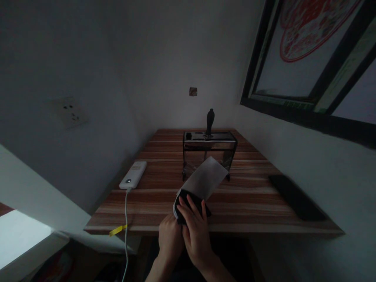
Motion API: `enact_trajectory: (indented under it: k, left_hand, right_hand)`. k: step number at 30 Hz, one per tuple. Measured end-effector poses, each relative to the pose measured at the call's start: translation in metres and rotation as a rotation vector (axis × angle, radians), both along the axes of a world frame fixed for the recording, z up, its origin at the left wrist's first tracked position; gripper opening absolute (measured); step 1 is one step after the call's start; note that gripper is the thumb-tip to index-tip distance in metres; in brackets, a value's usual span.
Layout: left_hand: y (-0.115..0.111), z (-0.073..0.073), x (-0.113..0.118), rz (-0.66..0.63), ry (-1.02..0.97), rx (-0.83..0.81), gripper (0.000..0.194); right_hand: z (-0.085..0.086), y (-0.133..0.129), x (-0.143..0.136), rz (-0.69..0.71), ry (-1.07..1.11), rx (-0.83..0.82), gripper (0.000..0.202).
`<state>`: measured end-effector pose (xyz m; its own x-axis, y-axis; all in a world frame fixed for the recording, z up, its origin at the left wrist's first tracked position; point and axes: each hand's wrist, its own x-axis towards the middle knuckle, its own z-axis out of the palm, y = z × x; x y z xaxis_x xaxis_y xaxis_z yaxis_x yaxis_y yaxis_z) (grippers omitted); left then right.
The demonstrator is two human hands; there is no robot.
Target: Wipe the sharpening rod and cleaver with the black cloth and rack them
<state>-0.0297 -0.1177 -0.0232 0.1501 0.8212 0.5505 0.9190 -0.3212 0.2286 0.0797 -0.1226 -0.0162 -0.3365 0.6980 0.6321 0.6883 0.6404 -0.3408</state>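
Note:
Both hands meet over a small black flat piece (184, 196) with a layered white edge on its left; its kind is hard to tell in the dim light. From under it a pale, thin sheet (207, 176) sticks out up and to the right. My left hand (170, 235) is closed at the black piece's lower left corner, fingers mostly hidden. My right hand (196, 229) bends its slightly parted fingers over the top of the black piece. Behind the sheet stands a clear-sided box device (210, 137) with an upright black handle (210, 119).
A white power bank (133, 175) with a white cable (126, 223) lies left on the striped wooden table (158, 172). The cable carries a yellow tag (117, 230) and hangs over the front edge. A dark flat object (296, 197) lies right. Walls flank the table.

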Motion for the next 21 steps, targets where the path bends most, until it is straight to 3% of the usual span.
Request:
enact_trajectory:
  k: [8, 21]
  left_hand:
    - [0.001, 0.001, 0.000, -0.018, -0.016, 0.098, 0.024]
    - [0.000, -0.002, 0.000, 0.006, -0.021, 0.029, 0.023]
  right_hand:
    - [0.003, -0.002, 0.000, 0.027, 0.018, 0.000, 0.048]
    - [0.017, 0.009, 0.006, -0.011, 0.021, 0.045, 0.045]
